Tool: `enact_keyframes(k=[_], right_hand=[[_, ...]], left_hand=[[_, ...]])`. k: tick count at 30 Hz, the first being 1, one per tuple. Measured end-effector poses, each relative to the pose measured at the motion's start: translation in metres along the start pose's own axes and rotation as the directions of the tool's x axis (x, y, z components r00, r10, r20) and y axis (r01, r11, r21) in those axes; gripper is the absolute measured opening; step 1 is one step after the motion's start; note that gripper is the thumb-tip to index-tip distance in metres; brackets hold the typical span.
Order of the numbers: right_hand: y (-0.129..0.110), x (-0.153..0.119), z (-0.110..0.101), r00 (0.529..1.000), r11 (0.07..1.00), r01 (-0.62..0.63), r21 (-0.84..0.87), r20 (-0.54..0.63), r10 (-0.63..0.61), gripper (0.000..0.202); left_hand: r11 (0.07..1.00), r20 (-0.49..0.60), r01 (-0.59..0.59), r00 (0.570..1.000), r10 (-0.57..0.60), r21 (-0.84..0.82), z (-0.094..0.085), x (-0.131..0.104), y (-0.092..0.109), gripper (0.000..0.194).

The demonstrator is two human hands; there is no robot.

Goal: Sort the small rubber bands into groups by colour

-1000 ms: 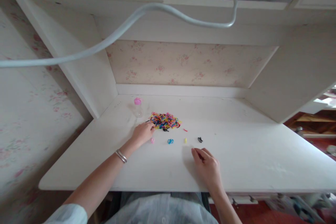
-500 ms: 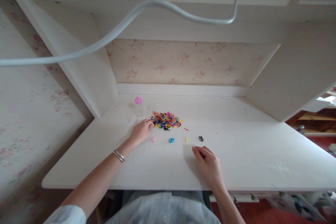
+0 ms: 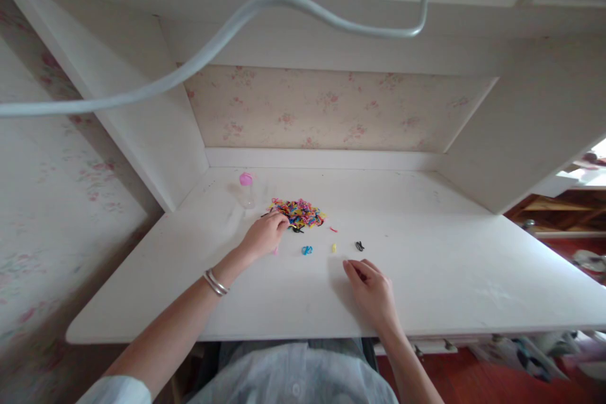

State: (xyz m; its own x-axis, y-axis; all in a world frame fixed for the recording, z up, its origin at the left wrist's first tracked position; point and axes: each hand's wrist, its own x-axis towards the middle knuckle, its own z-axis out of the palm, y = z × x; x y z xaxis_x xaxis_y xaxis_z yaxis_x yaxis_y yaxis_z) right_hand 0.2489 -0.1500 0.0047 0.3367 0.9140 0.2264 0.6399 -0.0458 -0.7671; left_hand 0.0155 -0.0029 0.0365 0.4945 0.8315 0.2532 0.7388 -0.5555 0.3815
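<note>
A heap of small multicoloured rubber bands (image 3: 303, 211) lies on the white desk. My left hand (image 3: 265, 233) is at the heap's near left edge, its fingers pressed together and pointing down; whatever they pinch is hidden. Partly behind that hand shows a pink band (image 3: 275, 251). To its right, in a loose row, lie blue bands (image 3: 307, 250), a yellow band (image 3: 334, 247) and black bands (image 3: 360, 245). My right hand (image 3: 372, 290) rests on the desk just below the black bands, fingers curled closed, with their inside out of sight.
A clear bottle with a pink cap (image 3: 245, 179) stands behind the heap on the left. One red band (image 3: 334, 229) lies apart, right of the heap. A white cable (image 3: 265, 0) crosses in front of the overhead cabinet. Side panels (image 3: 511, 132) bound the desk.
My left hand has moved a little to the right along the heap's near edge and now partly covers the pink band. My right hand stays closed in about the same place.
</note>
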Motion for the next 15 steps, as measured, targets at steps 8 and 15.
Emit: enact_keyframes(k=[8, 15], right_hand=[[0.0, 0.0, 0.0, 1.0, 1.0, 0.013, -0.002, -0.003, -0.013, 0.041], [-0.001, -0.001, -0.001, 1.0, 1.0, 0.017, 0.016, 0.002, -0.017, 0.043]], left_hand=[[0.961, 0.196, -0.261, 0.942, 0.273, -0.089, 0.026, 0.022, 0.053, 0.022], [0.941, 0.274, -0.321, 0.901, 0.337, -0.103, 0.044, 0.042, 0.059, 0.023]])
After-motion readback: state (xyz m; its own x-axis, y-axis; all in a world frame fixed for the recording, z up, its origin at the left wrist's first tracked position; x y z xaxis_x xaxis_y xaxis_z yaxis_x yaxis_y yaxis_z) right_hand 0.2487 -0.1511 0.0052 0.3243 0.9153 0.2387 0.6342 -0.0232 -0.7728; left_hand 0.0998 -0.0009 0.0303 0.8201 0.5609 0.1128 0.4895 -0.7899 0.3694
